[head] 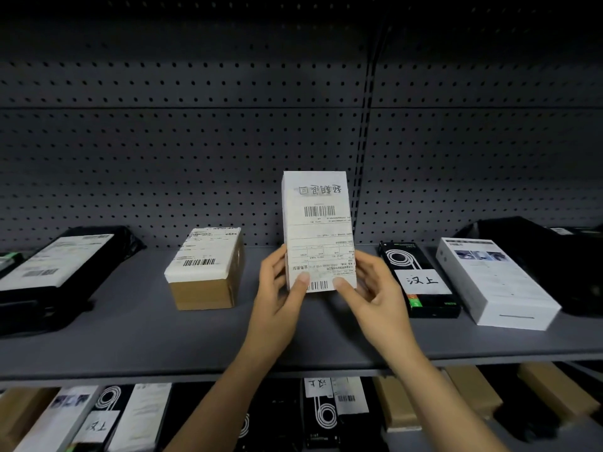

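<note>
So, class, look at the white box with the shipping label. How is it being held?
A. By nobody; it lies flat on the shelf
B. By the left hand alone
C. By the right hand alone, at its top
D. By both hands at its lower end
D: the left hand and the right hand both pinch the lower end of the upright white box, with the thumbs on its label.

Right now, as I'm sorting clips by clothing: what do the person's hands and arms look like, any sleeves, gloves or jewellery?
The left hand and right hand are bare: no gloves, rings, watch or bracelet show. Both forearms are uncovered, with no sleeve in view to the picture's lower edge.
</note>
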Motion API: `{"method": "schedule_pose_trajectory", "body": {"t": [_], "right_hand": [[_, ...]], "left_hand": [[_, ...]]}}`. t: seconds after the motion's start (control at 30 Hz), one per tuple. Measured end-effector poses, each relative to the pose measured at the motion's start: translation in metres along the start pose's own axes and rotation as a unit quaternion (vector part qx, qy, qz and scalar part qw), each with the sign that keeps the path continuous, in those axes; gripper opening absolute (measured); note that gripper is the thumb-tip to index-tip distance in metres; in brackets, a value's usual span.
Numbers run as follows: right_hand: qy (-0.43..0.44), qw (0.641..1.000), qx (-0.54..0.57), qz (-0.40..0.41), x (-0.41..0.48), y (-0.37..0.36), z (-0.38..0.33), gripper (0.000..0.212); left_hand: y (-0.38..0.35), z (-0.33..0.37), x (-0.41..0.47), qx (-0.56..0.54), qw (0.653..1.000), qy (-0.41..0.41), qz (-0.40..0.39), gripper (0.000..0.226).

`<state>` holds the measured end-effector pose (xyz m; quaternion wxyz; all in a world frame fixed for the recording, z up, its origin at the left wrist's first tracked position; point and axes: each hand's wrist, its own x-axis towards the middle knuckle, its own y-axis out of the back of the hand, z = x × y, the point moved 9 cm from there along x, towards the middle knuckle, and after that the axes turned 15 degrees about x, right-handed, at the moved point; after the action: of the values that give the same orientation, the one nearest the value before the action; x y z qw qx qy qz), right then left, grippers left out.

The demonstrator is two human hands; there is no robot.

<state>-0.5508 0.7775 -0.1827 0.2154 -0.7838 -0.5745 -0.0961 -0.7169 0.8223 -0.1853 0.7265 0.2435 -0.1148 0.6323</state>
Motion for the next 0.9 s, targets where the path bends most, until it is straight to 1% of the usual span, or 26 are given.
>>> {"method": "schedule_pose_trajectory", "body": {"t": [0.07, 0.1, 0.13, 0.2, 0.27, 0.33, 0.4, 0.47, 0.57, 0.63, 0.67, 0.8, 0.9], "right_hand": [[-0.024, 1.0, -0.012, -0.009, 0.0, -0.002, 0.001, 0.045], [-0.033, 0.999, -0.039, -0.012, 0.001, -0.002, 0.001, 0.047], [-0.029, 0.996, -0.089, -0.011, 0.003, 0.0, -0.002, 0.051], [0.021, 0.975, -0.223, -0.014, 0.006, 0.003, -0.017, 0.06], [0.107, 0.939, -0.325, -0.046, 0.008, -0.005, -0.042, 0.06], [0.199, 0.892, -0.397, -0.087, 0.009, -0.017, -0.065, 0.055], [0.262, 0.847, -0.447, -0.114, 0.013, -0.027, -0.079, 0.054], [0.279, 0.817, -0.485, -0.137, 0.02, -0.032, -0.08, 0.057], [0.25, 0.797, -0.518, -0.184, 0.033, -0.032, -0.067, 0.066], [0.229, 0.795, -0.517, -0.218, 0.038, -0.029, -0.058, 0.067], [0.22, 0.8, -0.509, -0.23, 0.04, -0.027, -0.055, 0.065], [0.18, 0.829, -0.461, -0.261, 0.043, -0.016, -0.052, 0.059], [0.151, 0.871, -0.407, -0.232, 0.043, -0.005, -0.055, 0.057]], "left_hand": [[0.005, 0.003, 0.004, -0.005, 1.0, 0.01, 0.028, 0.041], [0.008, 0.003, 0.006, 0.001, 0.999, 0.01, 0.038, 0.038], [0.012, 0.004, 0.009, 0.021, 0.999, 0.005, 0.044, 0.037], [0.019, 0.01, 0.016, 0.105, 0.993, -0.024, 0.045, 0.039], [0.024, 0.023, 0.023, 0.213, 0.973, -0.081, 0.039, 0.041], [0.024, 0.042, 0.026, 0.314, 0.936, -0.156, 0.025, 0.041], [0.019, 0.054, 0.029, 0.397, 0.892, -0.215, -0.011, 0.042], [0.012, 0.059, 0.03, 0.464, 0.847, -0.253, -0.048, 0.044], [0.001, 0.066, 0.026, 0.524, 0.789, -0.309, -0.08, 0.044], [-0.003, 0.069, 0.021, 0.536, 0.773, -0.327, -0.089, 0.043], [-0.004, 0.07, 0.02, 0.534, 0.775, -0.325, -0.09, 0.042], [-0.002, 0.08, 0.018, 0.504, 0.805, -0.306, -0.065, 0.04], [0.01, 0.09, 0.021, 0.497, 0.821, -0.281, -0.003, 0.042]]}}
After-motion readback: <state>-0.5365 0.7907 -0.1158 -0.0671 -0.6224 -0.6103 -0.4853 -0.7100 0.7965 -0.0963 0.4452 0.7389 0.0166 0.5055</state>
